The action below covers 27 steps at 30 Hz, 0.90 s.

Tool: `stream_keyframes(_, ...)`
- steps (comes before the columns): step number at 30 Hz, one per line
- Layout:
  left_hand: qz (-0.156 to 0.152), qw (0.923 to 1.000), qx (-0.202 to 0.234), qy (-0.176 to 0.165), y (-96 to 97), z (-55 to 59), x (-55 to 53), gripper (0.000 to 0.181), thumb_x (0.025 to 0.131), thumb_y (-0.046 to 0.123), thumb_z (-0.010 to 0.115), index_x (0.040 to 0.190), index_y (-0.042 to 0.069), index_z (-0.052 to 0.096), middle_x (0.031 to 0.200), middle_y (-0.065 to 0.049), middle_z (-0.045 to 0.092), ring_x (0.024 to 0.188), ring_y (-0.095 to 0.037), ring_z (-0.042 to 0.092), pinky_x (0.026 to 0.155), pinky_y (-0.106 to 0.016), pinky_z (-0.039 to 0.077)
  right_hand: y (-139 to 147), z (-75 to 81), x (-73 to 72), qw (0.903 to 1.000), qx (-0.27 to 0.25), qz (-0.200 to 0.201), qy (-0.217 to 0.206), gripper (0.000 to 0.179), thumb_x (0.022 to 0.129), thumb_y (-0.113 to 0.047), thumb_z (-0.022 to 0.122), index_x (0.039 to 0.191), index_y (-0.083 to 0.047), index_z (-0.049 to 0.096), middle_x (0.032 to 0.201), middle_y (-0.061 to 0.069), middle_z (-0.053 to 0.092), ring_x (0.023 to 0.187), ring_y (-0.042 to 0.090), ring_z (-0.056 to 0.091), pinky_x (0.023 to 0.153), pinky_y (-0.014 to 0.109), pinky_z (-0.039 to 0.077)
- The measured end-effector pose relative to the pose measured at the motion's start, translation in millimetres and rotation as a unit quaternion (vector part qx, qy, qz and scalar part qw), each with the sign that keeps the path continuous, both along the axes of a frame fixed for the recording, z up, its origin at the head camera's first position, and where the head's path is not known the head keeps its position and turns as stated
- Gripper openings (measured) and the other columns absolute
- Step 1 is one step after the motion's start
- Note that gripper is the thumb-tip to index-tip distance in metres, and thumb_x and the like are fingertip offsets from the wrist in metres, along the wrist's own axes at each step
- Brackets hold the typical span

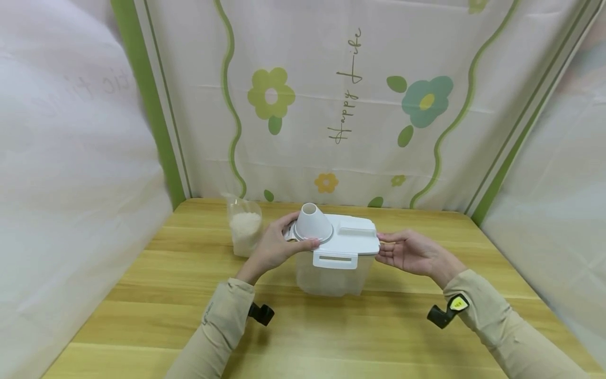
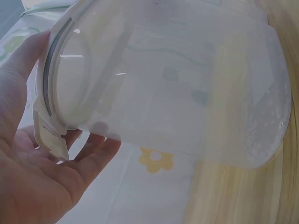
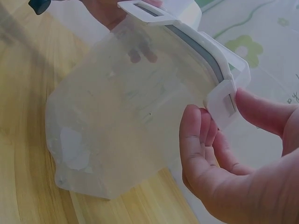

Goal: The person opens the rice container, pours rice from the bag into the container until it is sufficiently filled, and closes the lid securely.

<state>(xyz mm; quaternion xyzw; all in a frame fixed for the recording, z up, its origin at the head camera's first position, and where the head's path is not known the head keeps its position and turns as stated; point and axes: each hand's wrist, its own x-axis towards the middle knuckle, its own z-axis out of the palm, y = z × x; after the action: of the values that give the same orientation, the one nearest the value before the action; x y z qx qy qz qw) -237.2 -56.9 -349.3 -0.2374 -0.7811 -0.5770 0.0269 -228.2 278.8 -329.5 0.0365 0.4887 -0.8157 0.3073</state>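
A translucent storage container (image 1: 331, 279) with a white lid (image 1: 350, 241) stands in the middle of the table. On the lid's left half rises a white cone-shaped spout (image 1: 310, 223). My left hand (image 1: 273, 245) grips the lid's left end, thumb on top by the cone and fingers under a side latch (image 2: 51, 137). At the opposite end my right hand (image 1: 418, 252) pinches another latch (image 3: 223, 105), its thumb at the lid edge and fingertips below. A front latch (image 1: 335, 260) hangs against the wall. Small white grains (image 2: 271, 121) show at the container's bottom.
A clear bag of white grains (image 1: 246, 229) stands at the left, just behind my left hand. The wooden table (image 1: 331, 342) meets a flower-printed cloth (image 1: 293, 158) at the back, with cloth walls at both sides. Black wrist mounts (image 1: 261, 313) stick out from the sleeves.
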Motion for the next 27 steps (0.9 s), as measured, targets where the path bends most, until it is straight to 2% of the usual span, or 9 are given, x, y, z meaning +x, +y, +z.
stream_keyframes(27,0.004,0.9999,0.003,-0.011,-0.1,0.6,1.7,0.077,0.072,0.044,0.088,0.137,0.019,0.056,0.116,0.002,0.063,0.105,-0.018,0.058,0.089,-0.037,0.050,0.0,-1.2,0.0,0.9999,-0.005,0.001,-0.015,0.013,0.100,-0.005,0.056,0.110,0.002,0.060,0.110,0.018,0.060,0.102,0.027,0.059,0.098,0.038,0.046)
